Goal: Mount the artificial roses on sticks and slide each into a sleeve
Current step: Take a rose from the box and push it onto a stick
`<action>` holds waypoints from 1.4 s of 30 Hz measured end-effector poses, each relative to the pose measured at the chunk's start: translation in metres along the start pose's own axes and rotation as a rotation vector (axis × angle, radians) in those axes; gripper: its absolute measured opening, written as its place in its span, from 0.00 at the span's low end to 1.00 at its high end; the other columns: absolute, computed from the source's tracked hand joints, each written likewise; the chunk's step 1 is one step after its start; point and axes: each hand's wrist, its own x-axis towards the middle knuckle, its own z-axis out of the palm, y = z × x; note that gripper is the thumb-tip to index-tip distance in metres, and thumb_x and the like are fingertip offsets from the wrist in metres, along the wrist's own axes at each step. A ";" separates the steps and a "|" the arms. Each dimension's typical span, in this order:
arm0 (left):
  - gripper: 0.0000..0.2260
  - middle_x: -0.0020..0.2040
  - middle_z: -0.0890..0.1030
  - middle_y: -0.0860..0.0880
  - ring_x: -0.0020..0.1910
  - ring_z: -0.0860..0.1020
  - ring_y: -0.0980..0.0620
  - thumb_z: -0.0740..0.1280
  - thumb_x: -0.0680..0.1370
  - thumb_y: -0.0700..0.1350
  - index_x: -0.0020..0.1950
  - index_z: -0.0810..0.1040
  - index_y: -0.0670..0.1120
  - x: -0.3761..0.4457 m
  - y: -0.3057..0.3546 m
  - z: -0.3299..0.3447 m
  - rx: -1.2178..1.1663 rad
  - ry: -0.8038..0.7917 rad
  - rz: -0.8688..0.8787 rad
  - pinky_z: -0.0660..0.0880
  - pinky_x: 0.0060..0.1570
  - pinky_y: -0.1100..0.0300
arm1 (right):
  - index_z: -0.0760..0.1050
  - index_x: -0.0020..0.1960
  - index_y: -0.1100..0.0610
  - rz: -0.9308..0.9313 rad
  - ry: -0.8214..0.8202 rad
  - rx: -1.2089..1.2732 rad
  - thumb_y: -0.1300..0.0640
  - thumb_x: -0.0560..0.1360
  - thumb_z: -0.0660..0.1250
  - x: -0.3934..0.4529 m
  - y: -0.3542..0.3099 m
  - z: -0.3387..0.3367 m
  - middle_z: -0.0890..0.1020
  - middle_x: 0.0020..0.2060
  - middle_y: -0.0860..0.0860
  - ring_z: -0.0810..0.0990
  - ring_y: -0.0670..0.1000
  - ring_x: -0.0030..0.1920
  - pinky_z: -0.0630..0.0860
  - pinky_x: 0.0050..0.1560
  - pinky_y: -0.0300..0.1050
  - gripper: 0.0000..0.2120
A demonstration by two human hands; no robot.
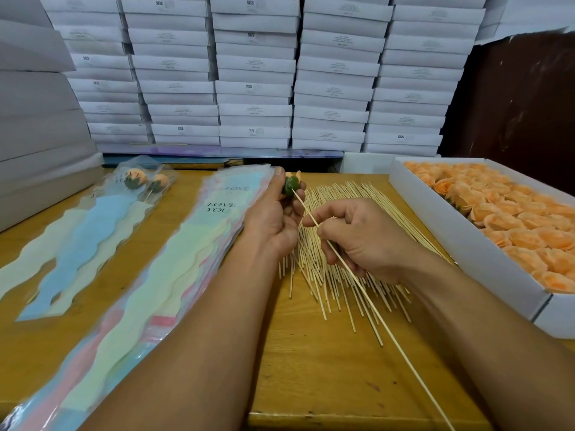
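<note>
Left hand [273,213] grips a rose [292,183], right hand [357,234] pinches a stick [367,301]; white box [466,244] holds orange roses [510,219]

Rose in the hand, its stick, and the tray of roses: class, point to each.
rose [291,183], head view, green base
stick [357,283], head view, mid-shaft
tray of roses [460,244], head view, white wall

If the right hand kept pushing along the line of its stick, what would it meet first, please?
Most likely the green base of the rose held in the left hand; the stick in the right hand already touches it.
</note>
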 end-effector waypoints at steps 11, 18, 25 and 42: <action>0.11 0.38 0.82 0.44 0.28 0.78 0.57 0.69 0.79 0.48 0.52 0.78 0.40 -0.002 0.001 0.000 -0.013 -0.003 0.008 0.73 0.27 0.70 | 0.81 0.55 0.56 0.014 0.004 0.007 0.67 0.78 0.61 -0.001 -0.002 0.000 0.79 0.26 0.54 0.68 0.47 0.18 0.65 0.17 0.37 0.13; 0.11 0.37 0.82 0.44 0.29 0.78 0.57 0.69 0.79 0.48 0.53 0.78 0.40 -0.002 0.001 0.001 0.002 -0.001 0.015 0.73 0.27 0.70 | 0.81 0.55 0.57 0.015 0.007 0.013 0.67 0.78 0.61 -0.001 -0.002 0.000 0.79 0.26 0.53 0.67 0.47 0.18 0.65 0.17 0.37 0.13; 0.10 0.39 0.82 0.43 0.29 0.77 0.56 0.70 0.79 0.46 0.53 0.78 0.40 0.000 0.000 0.001 0.068 0.016 0.066 0.72 0.26 0.69 | 0.80 0.56 0.58 0.033 0.013 0.024 0.67 0.78 0.61 -0.001 -0.001 0.000 0.79 0.25 0.53 0.68 0.46 0.18 0.65 0.17 0.37 0.12; 0.06 0.36 0.84 0.43 0.28 0.79 0.53 0.70 0.79 0.42 0.51 0.81 0.40 0.005 -0.004 -0.004 0.283 0.056 0.244 0.75 0.27 0.65 | 0.80 0.49 0.65 0.141 0.054 0.004 0.63 0.80 0.67 0.003 0.010 0.006 0.80 0.27 0.58 0.70 0.45 0.18 0.64 0.19 0.36 0.06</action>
